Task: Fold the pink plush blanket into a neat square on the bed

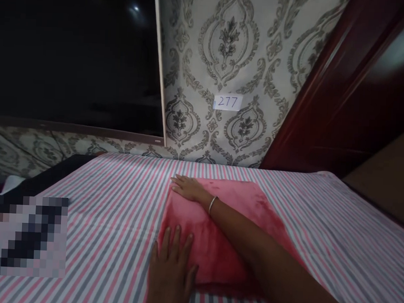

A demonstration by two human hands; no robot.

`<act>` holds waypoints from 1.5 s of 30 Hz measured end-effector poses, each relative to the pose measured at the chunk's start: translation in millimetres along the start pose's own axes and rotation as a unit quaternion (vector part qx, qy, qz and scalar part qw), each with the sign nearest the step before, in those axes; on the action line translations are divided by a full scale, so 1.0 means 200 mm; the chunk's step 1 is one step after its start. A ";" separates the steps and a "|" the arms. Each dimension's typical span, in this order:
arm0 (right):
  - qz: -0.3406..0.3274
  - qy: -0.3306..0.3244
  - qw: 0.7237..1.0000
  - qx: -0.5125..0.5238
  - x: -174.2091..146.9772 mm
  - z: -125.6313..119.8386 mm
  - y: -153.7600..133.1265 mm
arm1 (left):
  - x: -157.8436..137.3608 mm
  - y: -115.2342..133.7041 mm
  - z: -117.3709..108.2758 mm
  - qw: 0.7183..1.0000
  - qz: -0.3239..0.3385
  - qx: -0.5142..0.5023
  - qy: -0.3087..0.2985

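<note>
A pinkish-red plush cloth [218, 241], folded into a rough rectangle, lies flat on a striped sheet [112, 219]. My right hand [187, 187] reaches across it and rests, fingers spread, on its far left corner; a thin silver bangle circles that wrist. Close to me, my left hand [172, 268] is at the cloth's near left edge with its fingers stretched out and apart. Neither hand grips anything. The right forearm covers part of the cloth's right side.
Behind the striped surface stands a patterned wall with a paper label [228, 102] reading 277. A large dark television [78, 61] is at the left, and a glossy dark red wooden panel [338, 95] leans in view at the right. A pixelated patch [27, 236] hides the lower left.
</note>
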State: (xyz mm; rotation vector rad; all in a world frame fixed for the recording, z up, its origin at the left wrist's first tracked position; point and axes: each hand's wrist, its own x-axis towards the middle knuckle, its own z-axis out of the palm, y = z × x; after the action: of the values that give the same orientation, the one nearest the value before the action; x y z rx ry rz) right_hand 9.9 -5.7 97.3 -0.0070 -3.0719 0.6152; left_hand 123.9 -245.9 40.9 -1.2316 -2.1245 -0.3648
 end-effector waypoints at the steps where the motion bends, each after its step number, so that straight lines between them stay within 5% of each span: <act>1: -0.001 0.001 1.000 0.004 0.00 0.00 0.00 | 0.00 0.00 0.00 1.000 -0.001 -0.001 -0.002; 7: 0.016 0.013 1.000 -0.002 -0.07 -0.11 -0.12 | 0.01 -0.01 -0.02 1.000 -0.004 0.004 -0.020; 10: 0.015 0.025 1.000 -0.009 -0.23 -0.17 -0.19 | 0.02 -0.01 -0.02 1.000 -0.010 -0.004 -0.027; 16: -0.005 0.047 0.999 -0.017 -0.97 -0.21 -0.15 | 0.04 -0.01 -0.04 0.998 -0.027 -0.015 -0.059; 19: 0.048 0.080 0.995 -0.043 -1.34 -0.17 -0.07 | 0.05 -0.03 -0.06 0.996 -0.039 -0.029 -0.074; 22: 0.100 0.109 0.986 -0.073 -1.53 -0.11 -0.01 | 0.16 0.01 -0.10 0.992 -0.013 -0.086 -0.089; 27: 0.083 0.165 0.979 -0.084 -1.56 -0.01 0.02 | 0.65 0.29 -0.08 0.930 0.130 -0.232 -0.254; 32: 0.089 0.170 0.979 -0.065 -1.53 0.03 0.03 | 1.13 0.55 0.17 0.866 0.210 -0.215 -0.400; 38: 0.094 0.185 0.978 -0.033 -1.53 0.08 0.06 | 1.31 0.57 0.52 0.865 0.205 -0.232 -0.394; 45: 0.084 0.173 0.981 -0.028 -1.54 0.11 0.08 | 1.43 0.52 0.73 0.848 0.154 -0.285 -0.419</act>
State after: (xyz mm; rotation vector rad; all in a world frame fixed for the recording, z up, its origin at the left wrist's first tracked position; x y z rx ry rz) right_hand 318.1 -0.3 69.1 -0.3400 -2.7660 0.4722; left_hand 54.7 76.5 111.1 -2.3933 -2.5255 -0.3619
